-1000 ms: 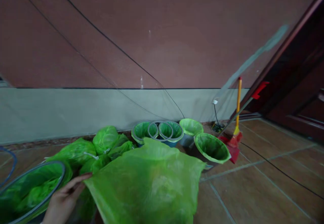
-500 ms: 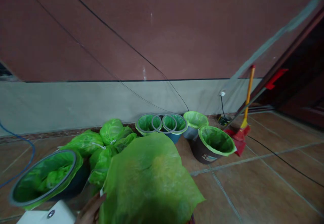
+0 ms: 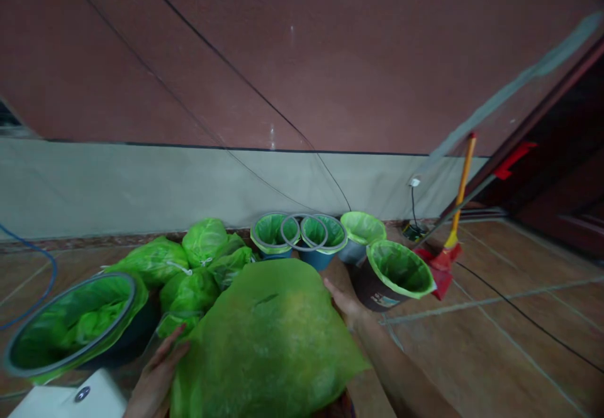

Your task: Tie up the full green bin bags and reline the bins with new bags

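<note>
A full, translucent green plastic bag (image 3: pixel 268 336) bulges in front of me, with yellowish contents showing dimly through it. My left hand (image 3: pixel 158 371) lies against its left side, fingers stretched out. At its upper right edge is my right hand (image 3: pixel 346 305), also with fingers extended and partly hidden by the bag. Just behind the bag, several tied green garbage bags (image 3: pixel 195 289) are heaped on the floor. Left of my left hand stands a dark trash can (image 3: pixel 136 336) lined with green plastic, with crumpled green plastic inside.
Lined trash cans (image 3: pixel 377 295) stand along the wall, with loose grey rings (image 3: pixel 325 232) on two. A red dustpan (image 3: pixel 441 270) and yellow-handled broom (image 3: pixel 465 179) lean at right. A white object (image 3: pixel 70 399) is at lower left; a black cable (image 3: pixel 519 305) crosses the tiles.
My right hand has come into view at the bag's right edge. My left hand, earlier low at the bag's left edge, has moved slightly up and left with fingers more spread.
</note>
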Demonstrator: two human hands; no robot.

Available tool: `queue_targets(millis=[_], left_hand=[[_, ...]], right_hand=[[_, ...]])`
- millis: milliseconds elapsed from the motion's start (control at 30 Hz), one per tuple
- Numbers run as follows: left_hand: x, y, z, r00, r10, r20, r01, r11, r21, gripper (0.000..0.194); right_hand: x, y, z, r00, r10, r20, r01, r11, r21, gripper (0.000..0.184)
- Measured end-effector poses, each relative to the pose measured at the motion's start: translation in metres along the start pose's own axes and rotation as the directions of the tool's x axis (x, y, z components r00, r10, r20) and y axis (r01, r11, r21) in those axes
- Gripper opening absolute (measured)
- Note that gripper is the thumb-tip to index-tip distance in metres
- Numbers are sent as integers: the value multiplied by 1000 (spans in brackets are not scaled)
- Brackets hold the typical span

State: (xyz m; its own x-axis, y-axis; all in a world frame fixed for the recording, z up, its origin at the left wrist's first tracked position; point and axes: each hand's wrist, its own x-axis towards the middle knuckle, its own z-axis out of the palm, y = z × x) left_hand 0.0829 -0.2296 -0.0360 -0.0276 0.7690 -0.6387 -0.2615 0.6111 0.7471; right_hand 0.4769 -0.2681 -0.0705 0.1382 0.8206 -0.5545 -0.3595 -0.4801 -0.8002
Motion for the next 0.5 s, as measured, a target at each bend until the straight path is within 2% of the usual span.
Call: queue_targets(millis=[33, 67, 100, 133, 200, 267, 333, 433, 467, 500], left_hand=[[2, 2, -1, 1000, -1, 4, 1, 1000, -10, 78], [3, 4, -2, 1000, 2, 2, -2, 1000, -19, 76], [3, 6, -2, 1000, 11, -2, -11, 1000, -24, 74], [3, 9, -2, 1000, 20, -15, -20, 999, -26, 72], [1, 17, -1, 998, 53, -42, -53, 998, -14, 66], [-1, 26, -1, 993, 103, -60, -100, 994, 45, 65], [-1, 36, -3, 983, 179, -51, -169, 974, 147, 65], [3, 54, -11, 930, 367, 0, -341, 863, 372, 57], [4, 60, -14, 897, 440, 30, -401, 785, 473, 53], [5, 66, -17, 847, 529, 56, -456, 667, 589, 49]], right_hand=[[2, 1, 2, 998, 16, 64, -21, 997, 76, 49], [4, 0, 4, 997, -2, 76, -9, 990, 141, 42], [7, -2, 5, 999, -41, 34, 33, 981, 192, 37], [11, -6, 6, 997, -77, -24, 80, 971, 225, 39], [16, -20, 7, 985, -138, -106, 160, 957, 240, 57], [16, -38, 6, 971, -215, -101, 232, 950, 208, 69], [11, -59, 6, 948, -316, -44, 319, 935, 152, 68], [-1, -86, 6, 904, -421, 68, 421, 907, 27, 56], [-4, -92, 5, 897, -428, 114, 433, 901, -30, 52], [-7, -97, 5, 892, -426, 153, 443, 891, -100, 49]])
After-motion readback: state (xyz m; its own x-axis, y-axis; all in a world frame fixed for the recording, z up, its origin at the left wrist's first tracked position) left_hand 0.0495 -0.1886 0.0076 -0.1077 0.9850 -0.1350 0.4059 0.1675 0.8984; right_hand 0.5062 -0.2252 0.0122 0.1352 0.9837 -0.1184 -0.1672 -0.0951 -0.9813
